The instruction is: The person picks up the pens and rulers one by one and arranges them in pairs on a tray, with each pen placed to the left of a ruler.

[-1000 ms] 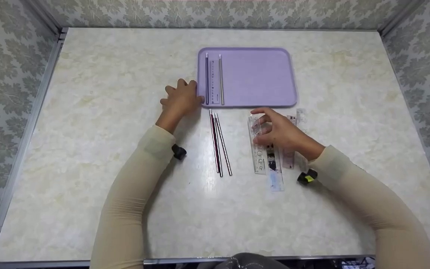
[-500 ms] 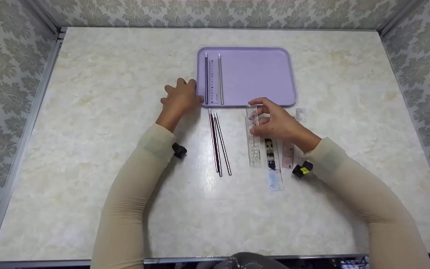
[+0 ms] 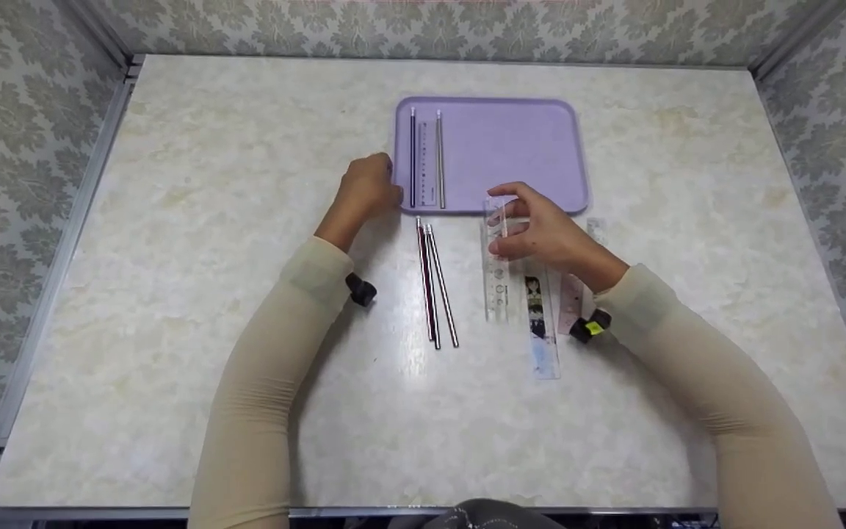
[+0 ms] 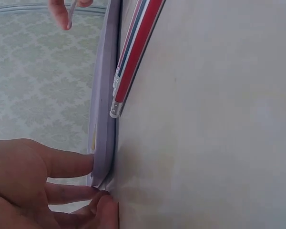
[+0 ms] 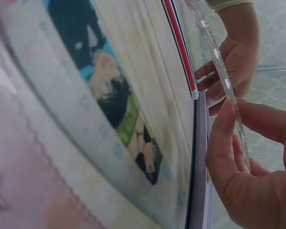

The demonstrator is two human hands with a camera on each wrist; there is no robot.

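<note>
My right hand (image 3: 549, 231) pinches a clear plastic ruler (image 3: 496, 290) between thumb and fingers. The ruler is raised off the table, its far end over the tray's near rim; the right wrist view shows it edge-on between the fingertips (image 5: 226, 112). At the left near corner of the purple tray (image 3: 511, 150), my left hand (image 3: 368, 185) grips the edge, with the thumb (image 4: 71, 163) on the rim and curled fingers outside it. Inside the tray, at the left, a dark pencil (image 3: 413, 158), a clear ruler (image 3: 428, 163) and a silvery pencil (image 3: 440, 158) lie side by side.
Several striped pencils (image 3: 432, 286) lie on the table in front of the tray. Under and beside my right hand are a ruler with cartoon figures (image 3: 536, 323), a pinkish ruler (image 3: 568, 301) and another clear ruler (image 3: 596, 229).
My right hand has lifted the clear ruler off the table and carried it away from me, toward the tray. The left hand's fingers have drawn in from spread to curled at the tray corner.
</note>
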